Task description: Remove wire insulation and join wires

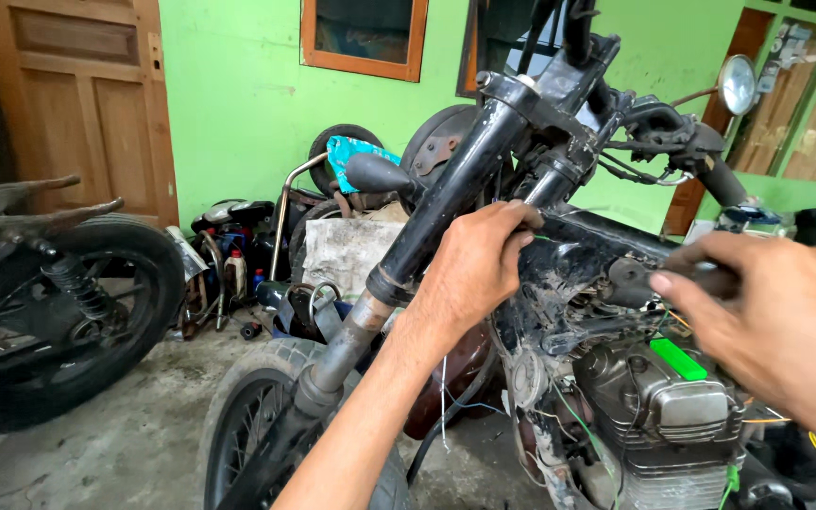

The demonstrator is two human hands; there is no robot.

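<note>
Your left hand [477,269] closes around the black fork tube [446,203] of a stripped motorcycle, fingers curled over the tube just below the steering head, thumb side toward you. The forearm rises from the bottom of the frame, angled up and to the right across the front tyre [255,416]. Your right hand [767,316] reaches in from the right edge, blurred, fingers extended and partly open near the dark frame [573,269] above the engine [658,416]; whether it pinches anything you cannot tell. A bright green rectangular piece [678,359] lies on top of the engine, just below that hand. Thin loose wires [569,411] trail down beside the cylinder fins. Behind the fork, a crumpled blue wrapper [356,156] sits atop a spare tyre against the green wall [229,104]. A second motorcycle's rear wheel [54,316] stands at left, before a wooden door [82,99].
</note>
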